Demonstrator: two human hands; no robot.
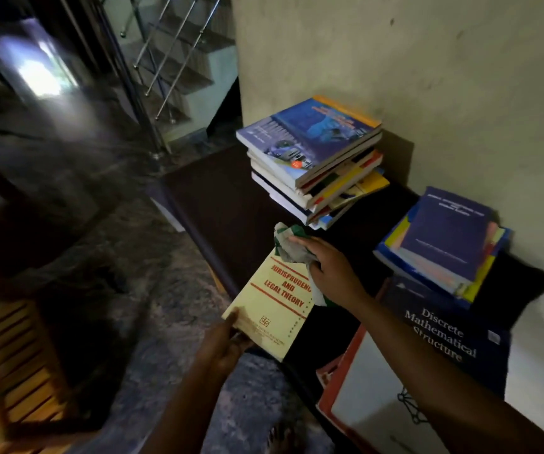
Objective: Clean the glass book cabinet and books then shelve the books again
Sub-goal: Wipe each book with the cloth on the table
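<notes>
My left hand [224, 342] grips the near corner of a cream book titled "Jurisprudence and Legal Theory" [270, 306], held over the front edge of a dark table [224, 204]. My right hand [326, 267] holds a crumpled green and white cloth [285, 240] against the book's far edge. A tall stack of books with a blue cover on top [313, 158] stands at the back of the table. A second stack topped by a dark blue book [444, 237] lies to the right. No glass cabinet is in view.
A navy "Discrete Mathematical Structure" book [444, 339] and a white book with a red border [368, 404] lie at the near right. A plain wall [427, 60] backs the table. A staircase with metal railing [165, 67] rises at the back left. A wooden slatted seat [12, 355] is at the left.
</notes>
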